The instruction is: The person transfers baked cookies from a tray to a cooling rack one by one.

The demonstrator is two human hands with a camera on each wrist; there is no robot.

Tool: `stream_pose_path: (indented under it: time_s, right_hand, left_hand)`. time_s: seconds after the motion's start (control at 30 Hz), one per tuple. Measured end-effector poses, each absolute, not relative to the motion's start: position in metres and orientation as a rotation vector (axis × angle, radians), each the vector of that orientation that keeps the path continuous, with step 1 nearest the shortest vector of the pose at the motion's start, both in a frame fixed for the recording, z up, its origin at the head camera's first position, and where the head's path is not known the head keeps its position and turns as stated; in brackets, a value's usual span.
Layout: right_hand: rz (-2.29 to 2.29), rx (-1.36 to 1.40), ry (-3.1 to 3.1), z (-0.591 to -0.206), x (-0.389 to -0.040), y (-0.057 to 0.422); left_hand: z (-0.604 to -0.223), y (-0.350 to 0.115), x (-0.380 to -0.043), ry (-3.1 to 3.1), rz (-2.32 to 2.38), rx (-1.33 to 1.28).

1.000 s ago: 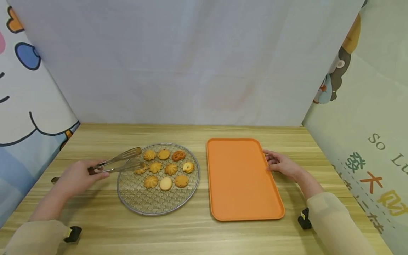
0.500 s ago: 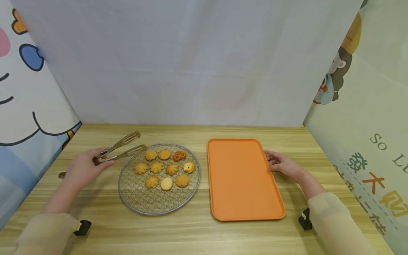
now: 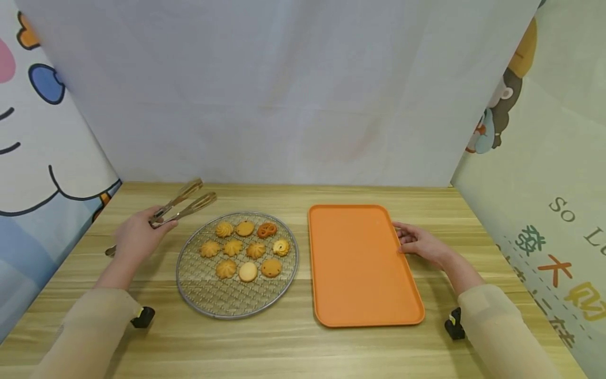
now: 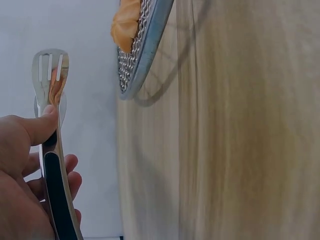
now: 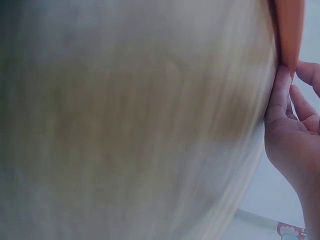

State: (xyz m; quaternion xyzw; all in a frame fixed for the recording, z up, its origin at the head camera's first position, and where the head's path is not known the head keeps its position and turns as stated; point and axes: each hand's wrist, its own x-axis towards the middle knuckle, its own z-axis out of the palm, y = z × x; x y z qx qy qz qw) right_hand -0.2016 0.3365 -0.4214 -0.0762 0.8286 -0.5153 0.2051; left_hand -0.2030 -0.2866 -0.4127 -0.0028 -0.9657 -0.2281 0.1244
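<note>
My left hand (image 3: 142, 237) holds a pair of metal serving tongs (image 3: 189, 205) with slotted ends and dark grips. Their two arms are spread apart, with nothing between the ends, beyond the rack's back-left side. In the left wrist view, the thumb and fingers wrap the tongs (image 4: 60, 195). Several cookies (image 3: 256, 250) lie on a round wire rack (image 3: 213, 300), among them a brown pretzel-shaped one (image 3: 267, 230). At the right, my right hand (image 3: 423, 247) pinches the long edge of an orange rectangular tray (image 3: 362, 263), thumb on the rim, fingers against its outer side.
The rack and tray stand side by side on a wood-grain table (image 3: 265, 347), a narrow strip of tabletop between them. A pale cloth (image 3: 284, 95) hangs behind the table's back edge. Printed cloths flank it at left and right.
My left hand has lifted the tongs off the cookies and carried them back and slightly right, away from the rack. The right hand and tray stay in place.
</note>
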Motion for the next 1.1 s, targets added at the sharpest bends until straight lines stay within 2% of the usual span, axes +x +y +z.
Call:
stream_pose_path:
  time_s: [0.5, 1.1]
  right_hand:
    - [-1.414, -0.201, 2.318, -0.421, -0.201, 0.337]
    - [-1.431, -0.215, 2.308, -0.422, -0.203, 0.335]
  left_hand:
    - [-0.434, -0.280, -0.236, -2.927, -0.807, 0.105]
    - [-0.444, -0.280, -0.242, -3.019, -0.724, 0.048]
